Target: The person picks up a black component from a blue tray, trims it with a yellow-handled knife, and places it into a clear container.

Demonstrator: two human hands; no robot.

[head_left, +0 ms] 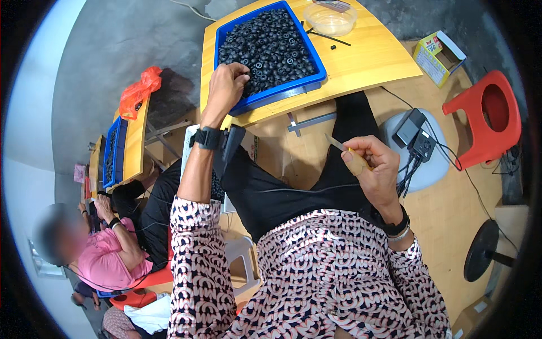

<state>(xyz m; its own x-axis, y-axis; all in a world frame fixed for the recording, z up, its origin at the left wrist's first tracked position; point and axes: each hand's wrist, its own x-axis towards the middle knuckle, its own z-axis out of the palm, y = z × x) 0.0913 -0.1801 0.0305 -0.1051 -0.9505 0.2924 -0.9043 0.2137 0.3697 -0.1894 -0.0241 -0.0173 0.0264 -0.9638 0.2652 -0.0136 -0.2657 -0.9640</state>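
Observation:
A blue tray (312, 85) heaped with small black ring-shaped parts (271, 42) sits on the wooden table. My left hand (227, 85) is over its near left corner, thumb and fingers pinched together at the edge of the heap. What they hold, if anything, is too small to make out. Above my lap, to the right, my right hand (375, 166) grips a small knife (353, 159) by its yellowish handle. Its short blade points up and left, apart from the tray.
On the table (372, 59) stand a clear round bowl (330, 18) and a thin black stick (333, 38). To the right are a red stool (491, 113), a pale stool (420, 169) with black devices and cables, and an open yellow box (437, 59). Another person (110, 254) sits at left.

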